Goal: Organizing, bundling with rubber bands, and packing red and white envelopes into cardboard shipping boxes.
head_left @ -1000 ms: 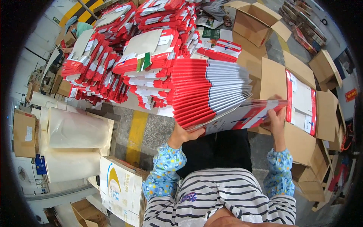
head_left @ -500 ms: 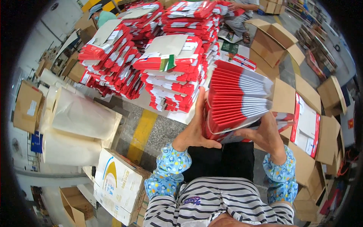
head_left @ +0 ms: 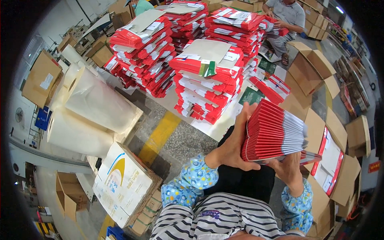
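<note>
Between my two hands is a thick bundle of flat red-and-white folders, with their edges fanned toward me. My left hand is closed round the red end, thumb along the near side and fingers on the far side. At the pale end, my right hand grips from below, and part of its fingers is hidden by the bundle. Just beyond, a few more red-and-white folders lie on a low pale surface. To the right, an open carton holds similar red-and-white folders.
Tall piles of red-and-white folders stand ahead, some topped with grey card. Large rolls of clear film and a white carton are on my left. Another open carton stands far right. A seated person handles folders beyond.
The bundle is squeezed into a tighter fan and sits farther right and lower in view. My left hand has shifted with it. The whole view has turned, bringing the seated person further into sight.
</note>
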Demonstrator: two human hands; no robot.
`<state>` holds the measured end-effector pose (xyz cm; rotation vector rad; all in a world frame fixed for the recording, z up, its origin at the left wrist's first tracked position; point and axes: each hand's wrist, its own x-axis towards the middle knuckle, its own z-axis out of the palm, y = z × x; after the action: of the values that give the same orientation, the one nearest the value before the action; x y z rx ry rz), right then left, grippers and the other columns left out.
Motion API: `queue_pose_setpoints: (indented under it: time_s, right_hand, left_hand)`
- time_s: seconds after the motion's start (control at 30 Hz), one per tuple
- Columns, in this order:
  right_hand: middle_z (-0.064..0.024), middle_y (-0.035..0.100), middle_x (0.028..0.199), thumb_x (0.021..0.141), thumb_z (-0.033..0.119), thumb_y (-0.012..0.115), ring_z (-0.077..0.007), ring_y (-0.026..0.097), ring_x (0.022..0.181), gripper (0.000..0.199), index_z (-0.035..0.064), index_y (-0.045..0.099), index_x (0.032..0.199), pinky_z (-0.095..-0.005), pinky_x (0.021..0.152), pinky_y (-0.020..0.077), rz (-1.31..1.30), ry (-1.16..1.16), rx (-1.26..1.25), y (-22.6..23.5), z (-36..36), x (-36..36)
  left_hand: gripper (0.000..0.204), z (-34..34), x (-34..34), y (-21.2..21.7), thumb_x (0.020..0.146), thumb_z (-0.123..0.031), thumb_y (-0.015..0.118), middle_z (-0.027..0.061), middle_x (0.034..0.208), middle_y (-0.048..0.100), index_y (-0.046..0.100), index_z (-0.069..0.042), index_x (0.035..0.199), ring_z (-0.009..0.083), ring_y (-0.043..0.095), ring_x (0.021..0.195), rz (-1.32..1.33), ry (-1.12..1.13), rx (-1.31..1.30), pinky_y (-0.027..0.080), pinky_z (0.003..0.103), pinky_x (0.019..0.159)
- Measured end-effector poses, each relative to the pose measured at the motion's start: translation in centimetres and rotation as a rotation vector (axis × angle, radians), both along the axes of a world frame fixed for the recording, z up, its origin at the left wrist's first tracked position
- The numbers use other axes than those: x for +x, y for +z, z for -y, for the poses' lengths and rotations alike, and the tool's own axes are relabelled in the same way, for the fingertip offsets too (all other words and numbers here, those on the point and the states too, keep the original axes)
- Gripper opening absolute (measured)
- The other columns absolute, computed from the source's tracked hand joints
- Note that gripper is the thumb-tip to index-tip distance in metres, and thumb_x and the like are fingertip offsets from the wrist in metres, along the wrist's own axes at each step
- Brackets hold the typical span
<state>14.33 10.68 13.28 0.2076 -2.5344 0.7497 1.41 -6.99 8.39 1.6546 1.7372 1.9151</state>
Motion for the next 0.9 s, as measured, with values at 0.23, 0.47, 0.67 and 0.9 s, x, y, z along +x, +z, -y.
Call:
queue_pose_setpoints:
  time_s: [0.23, 0.47, 0.67, 0.9]
  right_hand:
    - [-0.0185, 0.066, 0.105, 0.067, 0.036, 0.086, -0.0386, 0.064, 0.095, 0.070, -0.0021, 0.056, 0.118, -0.0435, 0.084, 0.0486, -0.154, -0.070, -0.070, -2.7, -0.7, -1.0]
    - [-0.0124, 0.070, 0.095, 0.060, 0.029, 0.090, -0.0235, 0.068, 0.086, 0.069, 0.0007, 0.055, 0.112, -0.0355, 0.076, 0.0528, -0.049, -0.047, -0.282, -0.6, -1.8, -8.4]
    - [-0.0127, 0.063, 0.104, 0.070, 0.026, 0.085, -0.0231, 0.061, 0.093, 0.064, 0.0006, 0.052, 0.119, -0.0341, 0.080, 0.0498, -0.099, 0.164, -0.591, 1.1, 2.4, -15.3]
    - [-0.0207, 0.052, 0.116, 0.082, 0.035, 0.072, -0.0376, 0.052, 0.104, 0.055, -0.0003, 0.053, 0.119, -0.0450, 0.089, 0.0428, -0.094, 0.126, -0.400, -8.1, 12.3, -7.5]
  left_hand:
    - [0.130, 0.0, -0.5, -5.3, 0.055, -0.035, 0.089, 0.0198, 0.150, 0.022, 0.007, -0.001, 0.150, 0.0328, 0.021, 0.141, 0.231, -0.071, -0.077, 0.017, 0.043, 0.116]
    - [0.084, 0.5, -0.6, -3.7, 0.070, -0.013, 0.080, 0.0101, 0.130, 0.046, 0.030, -0.002, 0.137, 0.0198, 0.045, 0.124, 0.439, 0.208, 0.154, 0.036, 0.038, 0.105]
    - [0.063, 4.6, 0.0, 2.6, 0.075, -0.010, 0.076, 0.0156, 0.114, 0.057, 0.039, 0.002, 0.124, 0.0217, 0.059, 0.104, 0.671, 0.517, 0.087, 0.047, 0.035, 0.093]
    - [0.059, 5.9, -2.3, -0.6, 0.076, -0.012, 0.075, 0.0203, 0.113, 0.058, 0.039, 0.010, 0.118, 0.0241, 0.061, 0.099, 0.986, 0.642, 0.012, 0.051, 0.036, 0.086]
